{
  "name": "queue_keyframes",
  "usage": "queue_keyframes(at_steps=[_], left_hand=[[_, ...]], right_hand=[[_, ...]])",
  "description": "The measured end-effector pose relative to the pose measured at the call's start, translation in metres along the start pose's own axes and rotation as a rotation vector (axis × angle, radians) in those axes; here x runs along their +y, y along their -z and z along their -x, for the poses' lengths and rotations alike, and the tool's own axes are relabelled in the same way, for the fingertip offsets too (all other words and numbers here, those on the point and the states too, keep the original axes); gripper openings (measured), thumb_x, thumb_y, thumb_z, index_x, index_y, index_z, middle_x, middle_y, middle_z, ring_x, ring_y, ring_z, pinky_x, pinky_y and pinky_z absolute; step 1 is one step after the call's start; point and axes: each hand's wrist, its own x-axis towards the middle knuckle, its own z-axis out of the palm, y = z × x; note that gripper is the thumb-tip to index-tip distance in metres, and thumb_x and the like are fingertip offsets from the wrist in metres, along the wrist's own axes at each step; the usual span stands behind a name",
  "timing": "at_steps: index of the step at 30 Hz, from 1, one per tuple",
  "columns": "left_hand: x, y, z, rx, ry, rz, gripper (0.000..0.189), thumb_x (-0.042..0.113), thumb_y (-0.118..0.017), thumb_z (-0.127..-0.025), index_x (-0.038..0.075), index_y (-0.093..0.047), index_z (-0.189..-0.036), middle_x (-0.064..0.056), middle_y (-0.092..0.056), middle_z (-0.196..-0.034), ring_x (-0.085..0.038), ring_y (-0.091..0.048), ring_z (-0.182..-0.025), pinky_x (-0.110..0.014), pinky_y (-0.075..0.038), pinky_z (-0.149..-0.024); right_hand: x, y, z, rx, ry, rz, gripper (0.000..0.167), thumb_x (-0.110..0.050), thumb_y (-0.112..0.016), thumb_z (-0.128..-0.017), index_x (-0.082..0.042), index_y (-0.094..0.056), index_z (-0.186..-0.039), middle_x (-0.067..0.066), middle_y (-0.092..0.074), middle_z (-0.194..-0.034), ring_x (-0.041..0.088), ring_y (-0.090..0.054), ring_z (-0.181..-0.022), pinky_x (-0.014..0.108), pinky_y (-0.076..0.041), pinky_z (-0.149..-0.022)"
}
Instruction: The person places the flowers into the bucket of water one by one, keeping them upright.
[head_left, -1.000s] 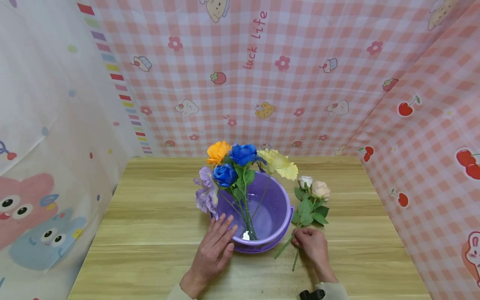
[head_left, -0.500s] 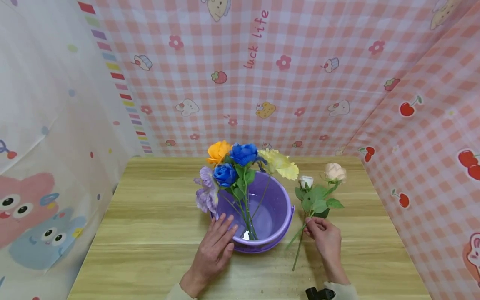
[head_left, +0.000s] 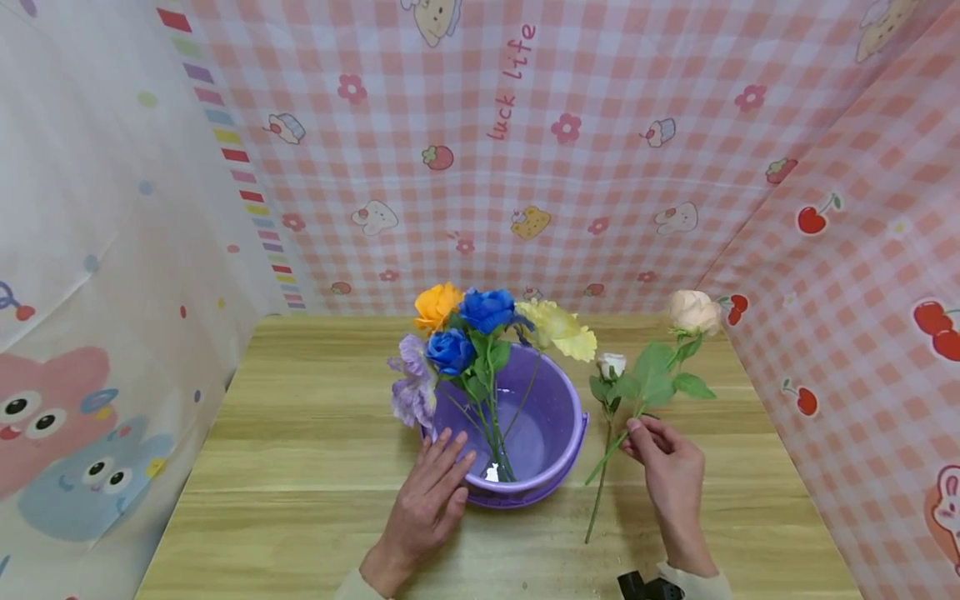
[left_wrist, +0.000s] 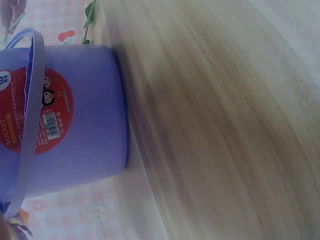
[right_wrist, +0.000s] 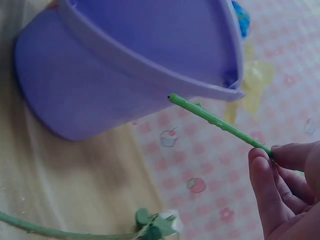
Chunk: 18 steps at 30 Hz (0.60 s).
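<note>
My right hand (head_left: pixel 670 471) pinches the green stem (right_wrist: pixel 220 122) of a pale peach rose (head_left: pixel 694 312) between thumb and fingers. The rose is raised to the right of the purple bucket (head_left: pixel 573 433), its bloom tilted away to the upper right. A white rose (head_left: pixel 612 365) lies on the table just left of that hand. With straight fingers, my left hand (head_left: pixel 427 500) rests on the bucket's near left rim. In the bucket stand two blue roses (head_left: pixel 487 309), an orange flower (head_left: pixel 437 306), a lilac flower (head_left: pixel 412 383) and a yellow flower (head_left: pixel 558 327).
The wooden table (head_left: pixel 300 433) runs back to a pink checked cloth (head_left: pixel 465 192). Cloths also hang at the left and right sides. The bucket's handle (left_wrist: pixel 32 120) hangs down across a red label (left_wrist: pixel 57 107) on its near side.
My right hand has lifted the peach rose off the table and moved it up and to the right, apart from the white rose. My left hand has stayed on the bucket.
</note>
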Motion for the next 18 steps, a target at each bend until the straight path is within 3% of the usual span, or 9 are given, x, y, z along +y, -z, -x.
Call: queue_keyframes(at_steps=[8,18], left_hand=[[0.000,0.001,0.001,-0.004,0.006,-0.003,0.042,0.026,-0.046,-0.111,-0.006,-0.070,-0.124,-0.025,-0.064,-0.136,-0.036,-0.051,-0.140,-0.050,-0.034,-0.123],[0.000,0.001,0.000,-0.005,0.003,-0.013,0.042,0.026,-0.045,-0.111,-0.006,-0.070,-0.124,-0.025,-0.064,-0.136,-0.036,-0.051,-0.140,-0.049,-0.034,-0.123]], right_hand=[[-0.022,-0.003,0.004,0.044,0.097,-0.071,0.027,-0.005,-0.074,-0.095,0.018,-0.069,-0.108,0.001,-0.075,-0.075,0.009,-0.072,-0.062,0.022,-0.063,-0.062],[-0.044,-0.013,0.010,0.056,0.156,-0.179,0.021,-0.001,-0.075,-0.093,0.016,-0.070,-0.106,0.007,-0.076,-0.078,0.011,-0.072,-0.062,0.024,-0.064,-0.064]])
